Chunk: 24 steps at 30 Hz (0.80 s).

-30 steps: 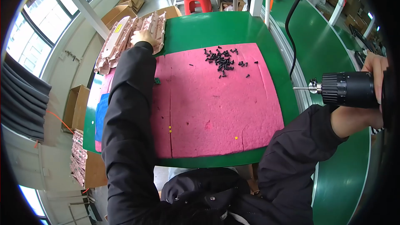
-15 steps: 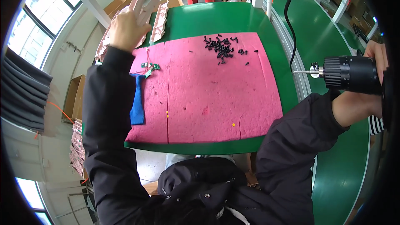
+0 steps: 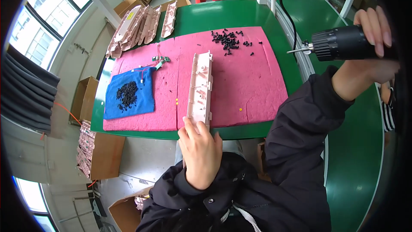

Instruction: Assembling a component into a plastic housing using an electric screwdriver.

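A long pale-pink plastic housing [image 3: 200,90] with ribs and posts inside lies lengthwise over the pink foam mat [image 3: 251,88]. My left hand [image 3: 199,152] grips its near end at the table's front edge. Off to the right, above the green surface, my right hand [image 3: 374,34] is wrapped round a black electric screwdriver [image 3: 339,44], whose bit points left, away from the housing. On the mat's left, a blue cloth [image 3: 147,92] carries a heap of small black pieces [image 3: 127,95]. Small green circuit boards [image 3: 160,62] with thin wires lie just beyond it. Black screws [image 3: 226,40] are scattered at the mat's far side.
Several more pink housings [image 3: 134,30] are piled at the far left of the green table [image 3: 214,12], with a single one [image 3: 170,19] beside them. A black cable [image 3: 285,6] hangs at the right. Cardboard boxes [image 3: 107,154] stand left below the table.
My left hand has come from the pile at the far left to the table's front edge, bringing a housing onto the mat. The screwdriver has shifted slightly up and left.
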Tool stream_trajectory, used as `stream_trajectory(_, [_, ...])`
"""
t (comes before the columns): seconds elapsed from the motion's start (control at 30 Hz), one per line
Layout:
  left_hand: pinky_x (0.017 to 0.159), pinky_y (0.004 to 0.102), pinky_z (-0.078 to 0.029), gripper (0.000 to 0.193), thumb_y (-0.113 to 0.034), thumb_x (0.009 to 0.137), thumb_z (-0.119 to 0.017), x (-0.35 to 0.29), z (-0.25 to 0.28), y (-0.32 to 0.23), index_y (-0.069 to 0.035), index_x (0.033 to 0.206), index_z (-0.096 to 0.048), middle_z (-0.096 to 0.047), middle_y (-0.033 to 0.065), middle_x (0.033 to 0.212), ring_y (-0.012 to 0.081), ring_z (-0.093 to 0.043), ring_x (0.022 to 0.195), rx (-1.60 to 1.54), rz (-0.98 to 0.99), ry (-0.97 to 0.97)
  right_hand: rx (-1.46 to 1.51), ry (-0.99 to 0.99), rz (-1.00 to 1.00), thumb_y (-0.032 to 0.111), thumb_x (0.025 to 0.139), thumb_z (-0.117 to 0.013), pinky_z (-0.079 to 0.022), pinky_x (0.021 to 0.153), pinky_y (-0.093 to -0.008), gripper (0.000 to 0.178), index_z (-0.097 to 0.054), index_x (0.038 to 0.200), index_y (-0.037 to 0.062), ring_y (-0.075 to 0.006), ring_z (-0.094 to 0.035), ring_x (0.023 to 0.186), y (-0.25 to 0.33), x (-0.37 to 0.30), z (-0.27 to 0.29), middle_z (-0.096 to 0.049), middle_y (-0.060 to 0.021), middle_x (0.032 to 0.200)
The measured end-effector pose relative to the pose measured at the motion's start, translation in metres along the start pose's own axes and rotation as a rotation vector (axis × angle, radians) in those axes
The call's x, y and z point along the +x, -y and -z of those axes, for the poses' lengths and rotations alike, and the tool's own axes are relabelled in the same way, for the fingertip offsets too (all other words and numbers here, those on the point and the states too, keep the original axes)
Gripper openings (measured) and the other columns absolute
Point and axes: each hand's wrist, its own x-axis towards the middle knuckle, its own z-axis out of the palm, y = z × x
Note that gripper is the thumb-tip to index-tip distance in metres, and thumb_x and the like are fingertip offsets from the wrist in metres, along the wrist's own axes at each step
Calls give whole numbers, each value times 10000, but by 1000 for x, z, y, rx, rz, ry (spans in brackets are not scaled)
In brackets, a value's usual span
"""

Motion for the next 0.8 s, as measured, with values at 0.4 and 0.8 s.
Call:
stream_trajectory(0.4, [875,418,-394,583,-11,660,-527,79,76,-32,-57,1231,-418,-406,201,1241,344,-437,1118,-76,-831,481,-87,-315,-41,837,654,-222,-377,337,-296,908,-485,900,3,-166,-433,315,61,31,11,-465,-43,478])
stream_trajectory(0.8, [953,437,-325,411,-132,563,-623,176,20,-28,-118,971,-584,-454,130,1213,277,-446,1115,286,-1496,374,-98,-502,-79,843,648,-194,-371,320,-284,889,-516,807,29,-159,-414,294,33,23,37,-456,-42,450])
